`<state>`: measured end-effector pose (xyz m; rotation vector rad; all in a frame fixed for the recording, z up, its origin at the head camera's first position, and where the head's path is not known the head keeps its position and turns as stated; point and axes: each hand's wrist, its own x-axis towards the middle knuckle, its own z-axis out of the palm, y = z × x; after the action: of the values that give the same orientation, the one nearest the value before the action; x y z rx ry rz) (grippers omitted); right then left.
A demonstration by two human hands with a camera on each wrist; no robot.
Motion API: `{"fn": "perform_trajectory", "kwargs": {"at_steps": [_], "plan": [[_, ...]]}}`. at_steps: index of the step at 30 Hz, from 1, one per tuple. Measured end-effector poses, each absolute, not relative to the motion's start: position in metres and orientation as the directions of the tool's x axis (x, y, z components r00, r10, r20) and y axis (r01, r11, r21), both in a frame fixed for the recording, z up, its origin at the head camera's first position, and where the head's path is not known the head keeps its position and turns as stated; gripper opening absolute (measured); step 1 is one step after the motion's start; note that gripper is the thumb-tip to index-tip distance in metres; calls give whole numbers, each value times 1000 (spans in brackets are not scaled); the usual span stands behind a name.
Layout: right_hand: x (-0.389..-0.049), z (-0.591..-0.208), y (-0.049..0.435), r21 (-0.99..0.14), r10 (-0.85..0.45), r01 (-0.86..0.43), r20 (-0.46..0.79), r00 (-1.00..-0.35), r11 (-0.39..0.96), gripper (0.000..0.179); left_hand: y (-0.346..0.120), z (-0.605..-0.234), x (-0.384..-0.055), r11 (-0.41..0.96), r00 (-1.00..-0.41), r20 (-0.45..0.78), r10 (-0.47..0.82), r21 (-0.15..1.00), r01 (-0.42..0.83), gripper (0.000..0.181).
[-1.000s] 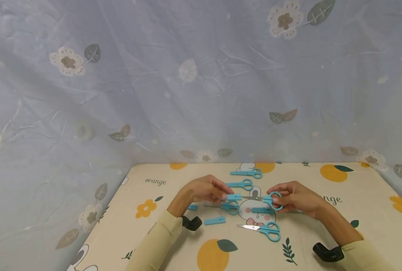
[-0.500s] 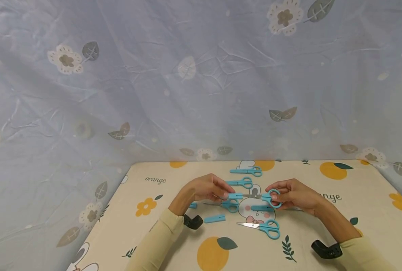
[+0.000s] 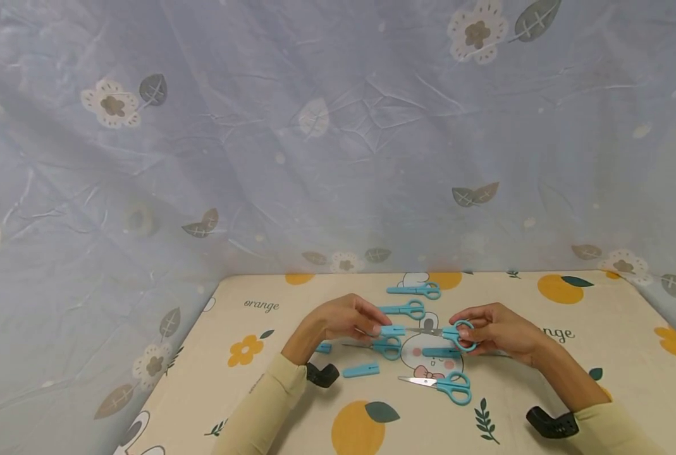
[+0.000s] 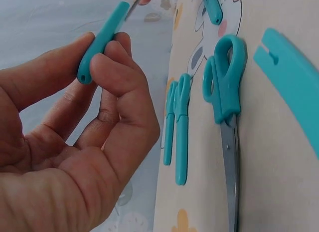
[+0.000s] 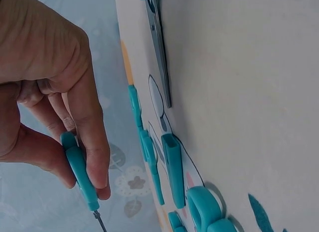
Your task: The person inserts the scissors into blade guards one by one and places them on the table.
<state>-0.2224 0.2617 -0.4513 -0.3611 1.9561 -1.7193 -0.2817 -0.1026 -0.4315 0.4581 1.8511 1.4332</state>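
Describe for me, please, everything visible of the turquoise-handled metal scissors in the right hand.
The turquoise-handled metal scissors have a two-looped, plastic-looking handle and slim, silvery blades that appear closed. Pinched at the handle by the right hand, they hang above the cream, fruit-patterned cloth, pointing toward the turquoise, plastic-looking sheath in the left hand. Whether the tip enters it, I cannot tell.

Looping dark script on the pale counter cloth (image 3: 429, 436), and it reads "orange" (image 3: 261, 305), whole and clear, over towards the far left! Across to the right, a second word (image 3: 559, 333) shows only its tail, "nge", its front tucked behind the right hand (image 3: 499, 330). Beside the left sleeve (image 3: 260, 411) slants tiny lettering (image 3: 256, 383), too small to read.
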Motion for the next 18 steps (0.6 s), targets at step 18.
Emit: {"fn": "perform_trajectory", "kwargs": {"at_steps": [18], "plan": [[-223, -452, 263, -982, -549, 137, -184, -815, 127, 46, -103, -431, -281, 309, -666, -336, 666, 937, -164, 31]]}}
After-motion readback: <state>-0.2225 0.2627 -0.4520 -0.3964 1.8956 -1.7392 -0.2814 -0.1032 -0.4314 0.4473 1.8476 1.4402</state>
